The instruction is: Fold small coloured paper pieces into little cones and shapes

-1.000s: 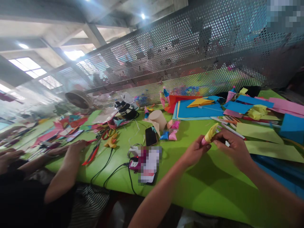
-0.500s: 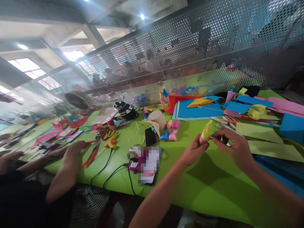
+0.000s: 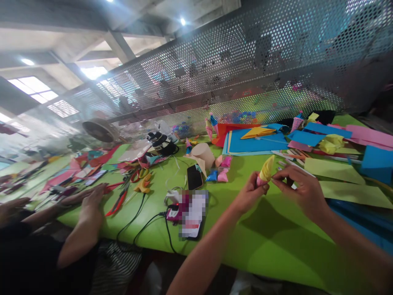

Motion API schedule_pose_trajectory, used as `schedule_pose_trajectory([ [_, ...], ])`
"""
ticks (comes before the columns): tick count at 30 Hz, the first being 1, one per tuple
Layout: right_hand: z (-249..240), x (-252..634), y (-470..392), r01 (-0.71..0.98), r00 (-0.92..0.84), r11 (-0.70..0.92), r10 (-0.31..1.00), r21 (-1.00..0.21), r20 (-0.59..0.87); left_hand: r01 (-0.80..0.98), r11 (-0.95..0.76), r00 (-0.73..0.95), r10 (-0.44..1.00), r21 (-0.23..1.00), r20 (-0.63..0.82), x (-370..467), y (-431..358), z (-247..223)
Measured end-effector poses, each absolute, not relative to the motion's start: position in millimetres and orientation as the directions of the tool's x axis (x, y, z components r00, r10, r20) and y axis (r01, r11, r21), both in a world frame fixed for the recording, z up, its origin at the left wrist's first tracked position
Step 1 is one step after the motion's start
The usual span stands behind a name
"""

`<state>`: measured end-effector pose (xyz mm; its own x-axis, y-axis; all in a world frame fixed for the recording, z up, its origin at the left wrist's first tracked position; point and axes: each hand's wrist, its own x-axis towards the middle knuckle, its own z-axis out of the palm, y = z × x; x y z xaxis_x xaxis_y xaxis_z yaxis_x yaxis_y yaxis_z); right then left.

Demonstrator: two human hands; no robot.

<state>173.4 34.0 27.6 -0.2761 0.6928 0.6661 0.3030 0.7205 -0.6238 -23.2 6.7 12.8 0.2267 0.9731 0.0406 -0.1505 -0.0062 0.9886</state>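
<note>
Left hand [image 3: 251,194]: grasping a yellow cone [image 3: 266,169] by its pink lower end, thumb and fingers wrapped round it; the twisted yellow top stands clear above the grip, tip up and leaning slightly right. Position of cone: in the air over the near part of the green table [image 3: 264,254], its shadow and that of the hands falling on the surface below. Right hand [image 3: 302,186]: thumb and forefinger brought together just beside the cone, on its right; cannot tell whether anything small is pinched there, nor whether the fingertips touch the cone. Behind the right hand: pens [image 3: 294,157] lying loose. To its right: pale yellow strips [image 3: 334,170], with crumpled yellow paper [image 3: 331,144] farther back. Beyond the hands: a stack of blue sheets [image 3: 256,143] with folded orange paper [image 3: 258,132] on top. Left of the cone: small packets, among them one blue [image 3: 211,175] and one pink [image 3: 222,175], near a beige roll [image 3: 204,155] and a black phone [image 3: 195,177]. Farther left: a yellow glue gun [image 3: 143,183] and red-handled pliers [image 3: 117,203]. A co-worker's hand [image 3: 95,196] rests near the pliers. Perforated screen [image 3: 190,86] along the back.
</note>
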Motion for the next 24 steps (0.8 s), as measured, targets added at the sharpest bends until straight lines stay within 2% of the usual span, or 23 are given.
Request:
schedule_pose_trajectory([
  [8, 24.9, 172.9, 33.6, 0.353, -0.273, 0.716, 0.695, -0.603, 0.665, -0.132, 0.003, 0.225, 0.974, 0.991, 0.027, -21.2, 5.0, 13.8],
  [24, 27.3, 172.6, 32.9, 0.335, -0.3, 0.714, 0.699, -0.615, 0.649, -0.157, -0.011, 0.242, 0.969, 0.988, 0.05, -21.4, 5.6, 10.9],
])
